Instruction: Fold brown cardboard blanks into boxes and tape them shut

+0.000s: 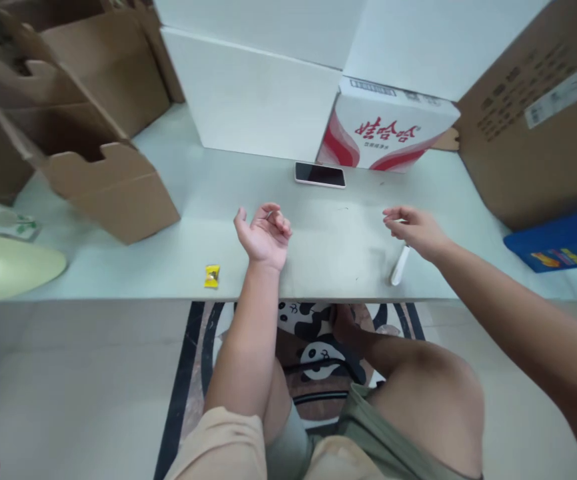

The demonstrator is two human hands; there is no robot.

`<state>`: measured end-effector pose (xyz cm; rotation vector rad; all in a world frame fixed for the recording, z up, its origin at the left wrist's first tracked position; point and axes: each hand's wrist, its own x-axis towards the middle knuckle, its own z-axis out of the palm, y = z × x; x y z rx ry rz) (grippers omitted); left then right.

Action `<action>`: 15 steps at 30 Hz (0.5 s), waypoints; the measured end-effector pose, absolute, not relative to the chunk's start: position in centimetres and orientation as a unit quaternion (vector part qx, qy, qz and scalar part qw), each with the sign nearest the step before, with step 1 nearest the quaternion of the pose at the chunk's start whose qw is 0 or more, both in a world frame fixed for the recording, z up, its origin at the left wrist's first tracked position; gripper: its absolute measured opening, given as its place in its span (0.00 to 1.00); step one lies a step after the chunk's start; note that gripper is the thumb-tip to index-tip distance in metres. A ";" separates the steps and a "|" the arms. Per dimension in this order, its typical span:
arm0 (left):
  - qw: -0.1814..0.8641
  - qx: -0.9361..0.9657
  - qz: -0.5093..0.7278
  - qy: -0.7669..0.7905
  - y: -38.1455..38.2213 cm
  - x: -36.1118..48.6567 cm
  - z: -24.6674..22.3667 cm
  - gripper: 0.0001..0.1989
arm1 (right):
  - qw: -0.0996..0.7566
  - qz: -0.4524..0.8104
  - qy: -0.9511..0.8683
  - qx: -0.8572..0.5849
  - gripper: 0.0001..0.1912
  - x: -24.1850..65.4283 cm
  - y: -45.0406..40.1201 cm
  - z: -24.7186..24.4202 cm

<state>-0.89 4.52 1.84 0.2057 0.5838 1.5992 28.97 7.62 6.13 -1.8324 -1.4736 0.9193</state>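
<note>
My left hand [267,239] is above the table, palm up, with loosely curled fingers and the thumb apart; nothing lies in it. A small yellow wrapped candy [212,276] rests on the table to its left. Over the right part of the table is my right hand [415,229], its fingers pointing left and holding nothing that I can see. Just below that hand lies a slim white handle [399,266]; its far end is hidden by the hand, so its kind does not show. A phone [320,175] with a dark screen lies farther back, between the hands.
Brown cardboard boxes [118,193] stand at the left, beside a pale green rounded object [13,267]. White boxes [263,93] and a red-and-white carton [378,130] line the back. A large brown box [528,120] and a blue box [558,237] bound the right side.
</note>
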 end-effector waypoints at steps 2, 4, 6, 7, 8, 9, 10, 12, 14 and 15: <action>0.628 0.076 0.730 0.259 4.0 -1.8 2.3 0.31 | 0.259 0.307 -0.640 -0.655 0.12 25.9 7.9 6.7; 0.584 0.054 0.763 0.272 3.4 -3.0 2.7 0.31 | 0.233 0.280 -0.709 -0.603 0.15 22.0 8.5 7.4; 0.526 0.029 0.798 0.292 2.9 -4.4 3.0 0.31 | 0.228 0.265 -0.771 -0.533 0.18 17.4 9.1 8.1; 0.495 0.020 0.814 0.301 2.6 -5.1 3.1 0.31 | 0.230 0.257 -0.797 -0.496 0.19 14.8 9.3 8.5; 0.466 0.015 0.829 0.309 2.3 -5.7 3.1 0.30 | 0.230 0.250 -0.821 -0.459 0.20 12.0 9.3 9.0; 0.437 0.015 0.842 0.316 2.1 -6.4 3.1 0.29 | 0.226 0.244 -0.843 -0.423 0.21 9.2 9.2 9.5; 0.411 0.019 0.852 0.323 1.8 -6.9 3.1 0.28 | 0.220 0.238 -0.863 -0.388 0.22 6.2 9.1 10.1; 0.368 0.032 0.866 0.338 1.4 -7.9 3.0 0.27 | 0.206 0.223 -0.893 -0.332 0.23 0.5 8.4 11.5; 0.337 0.038 0.873 0.350 1.2 -8.6 2.9 0.27 | 0.182 0.191 -0.919 -0.294 0.25 -4.5 7.8 13.0; 0.325 0.036 0.876 0.355 1.2 -8.9 2.9 0.27 | 0.165 0.176 -0.929 -0.282 0.27 -6.6 7.6 13.6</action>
